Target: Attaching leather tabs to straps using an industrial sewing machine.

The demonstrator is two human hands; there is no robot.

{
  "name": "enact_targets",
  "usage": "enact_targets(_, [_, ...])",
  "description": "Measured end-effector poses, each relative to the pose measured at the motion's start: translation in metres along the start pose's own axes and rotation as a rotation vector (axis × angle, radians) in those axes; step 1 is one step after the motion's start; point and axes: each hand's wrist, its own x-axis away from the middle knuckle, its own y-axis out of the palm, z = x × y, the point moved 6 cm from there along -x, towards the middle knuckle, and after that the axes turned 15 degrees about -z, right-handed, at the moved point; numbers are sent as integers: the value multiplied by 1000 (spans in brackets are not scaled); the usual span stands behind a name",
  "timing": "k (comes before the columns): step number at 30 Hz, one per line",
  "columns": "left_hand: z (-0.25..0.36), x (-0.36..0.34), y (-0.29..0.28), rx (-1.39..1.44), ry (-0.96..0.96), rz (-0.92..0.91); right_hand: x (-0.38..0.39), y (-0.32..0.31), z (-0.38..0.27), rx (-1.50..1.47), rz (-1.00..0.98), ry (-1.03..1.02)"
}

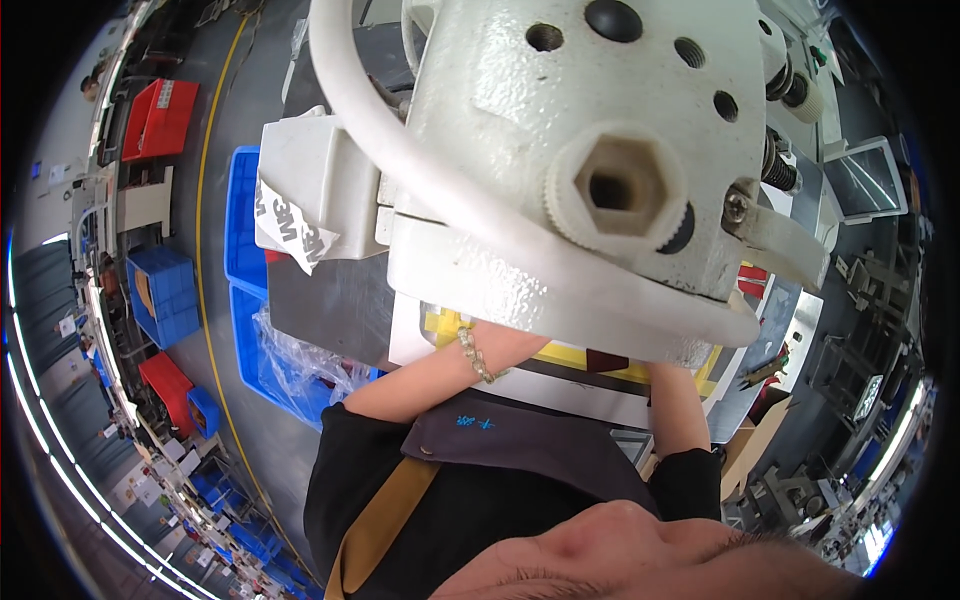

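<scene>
A large white machine head [480, 130], which looks like a sewing machine, fills the upper middle and covers most of the work below it. My left hand [510, 345], with a beaded bracelet [472, 352] at its wrist, reaches under the machine's near edge. Its fingers are hidden there. From the right, my right hand [672, 378] goes under the same edge, and only its wrist and forearm show. Between the two lies a small dark red piece [606, 362] on the yellow-edged work surface [565, 354]. Whether either hand touches it cannot be made out.
Blue bins [240, 225] stand at the left, one with clear plastic bags [300, 355]. A white cable [345, 75] curves over the machine. At the right are a flat screen [866, 180] and an open cardboard box [755, 445]. A red bin [160, 120] stands across the aisle.
</scene>
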Motion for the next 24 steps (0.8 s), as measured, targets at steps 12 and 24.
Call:
enact_targets(12, [-5, 1, -7, -49, 56, 2, 24, 33, 33, -938, 162, 192])
enact_targets(24, [3, 7, -12, -94, 70, 36, 20, 19, 30, -730, 74, 186])
